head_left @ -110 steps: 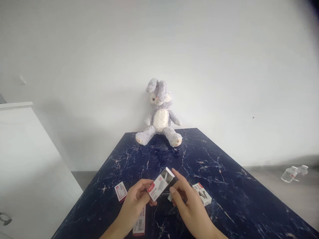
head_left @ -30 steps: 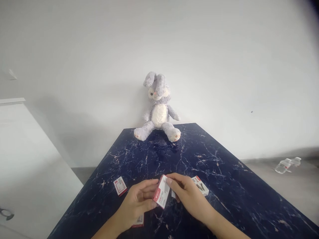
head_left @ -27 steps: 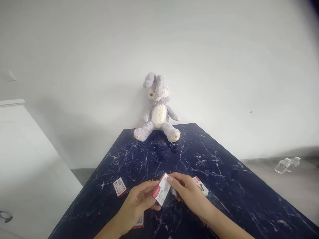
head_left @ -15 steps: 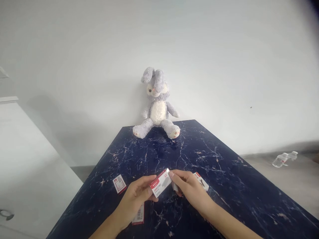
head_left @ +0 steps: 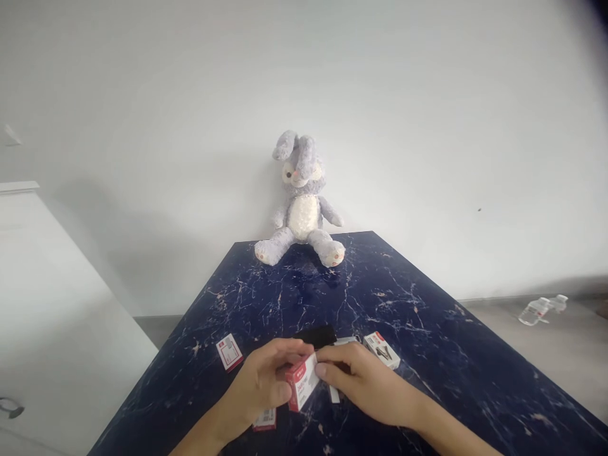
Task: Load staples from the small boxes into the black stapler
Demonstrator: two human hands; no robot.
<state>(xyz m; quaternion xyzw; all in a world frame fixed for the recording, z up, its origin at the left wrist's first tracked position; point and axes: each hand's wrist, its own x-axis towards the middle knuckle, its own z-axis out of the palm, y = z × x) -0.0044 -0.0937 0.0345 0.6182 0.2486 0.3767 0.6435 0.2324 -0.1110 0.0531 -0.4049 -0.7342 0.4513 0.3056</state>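
Nearest the camera, a flat red-and-white packet [head_left: 265, 419] lies on the dark blue marbled worktop [head_left: 427, 354], partly under the left wrist. Just above it the left hand [head_left: 263, 386] and the right hand [head_left: 373, 386] meet around a small red-and-white box [head_left: 301, 384], held just over the worktop at its near middle. The left hand's fingers curl round the box's left end with the thumb on its front; the right hand's fingers are closed on its right end, so both hands grip it. A pale strip [head_left: 335, 394] shows under the right fingers; what it is cannot be told.

The step in hand looks like working the box's end between the fingertips. Further handling calls for a steady pinch from the left while the right does the fine work.

Just beyond lie a black object [head_left: 316, 335], a box with a clip picture [head_left: 381, 349] to the right and a small card box [head_left: 228, 351] to the left. At the far edge a plush rabbit [head_left: 304, 212] sits against the wall.
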